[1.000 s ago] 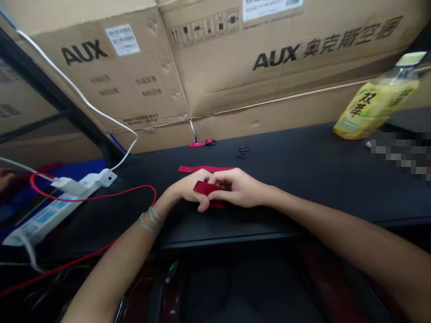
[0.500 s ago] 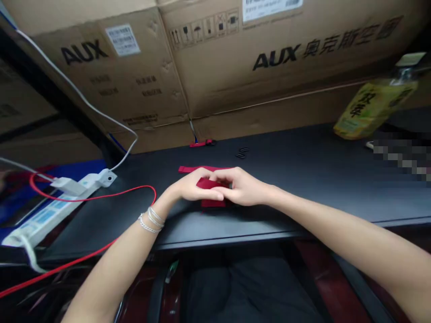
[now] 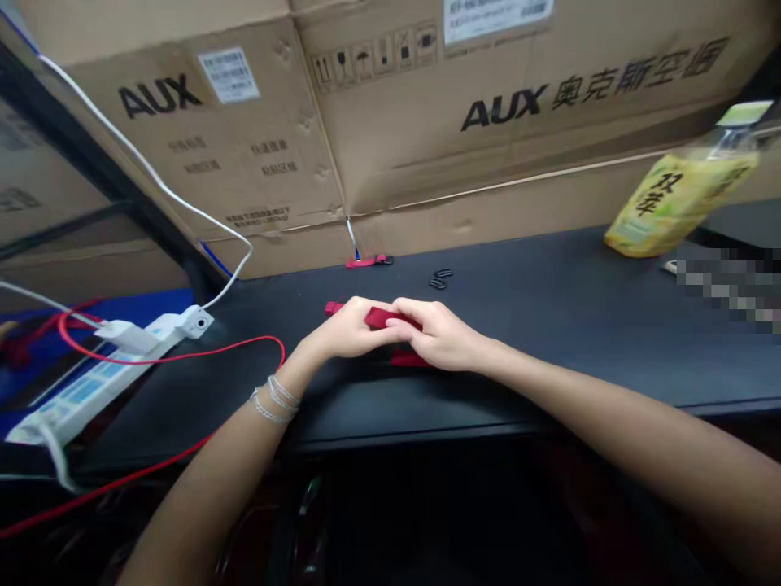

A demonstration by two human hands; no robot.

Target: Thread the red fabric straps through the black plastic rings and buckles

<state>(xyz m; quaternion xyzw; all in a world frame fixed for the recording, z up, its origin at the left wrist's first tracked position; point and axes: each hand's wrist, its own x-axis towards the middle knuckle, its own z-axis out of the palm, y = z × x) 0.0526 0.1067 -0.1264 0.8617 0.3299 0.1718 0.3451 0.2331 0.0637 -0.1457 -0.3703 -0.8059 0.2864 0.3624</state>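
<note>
A folded strip of red webbing strap (image 3: 379,317) is pinched between my two hands, just above the dark tabletop. My left hand (image 3: 351,330) closes on it from the left, thumb pointing right. From the right, my right hand (image 3: 445,335) grips the same strap, and the fingertips of both hands meet. Part of the strap hangs below the fingers toward the table. Behind my left hand shows the end of another red strap (image 3: 333,308). Farther back lie two small black buckles (image 3: 440,278) and a short red strap with a black buckle (image 3: 369,261).
Large cardboard boxes (image 3: 390,138) stand along the back of the black table (image 3: 525,301). A yellow-labelled drink bottle (image 3: 677,199) leans at the right. On the left lies a white power strip (image 3: 103,387) with a white cable and a red cable (image 3: 183,356).
The held strap has turned in my fingers, so its folded end now shows narrower and higher between the hands. My hands stay in nearly the same place.
</note>
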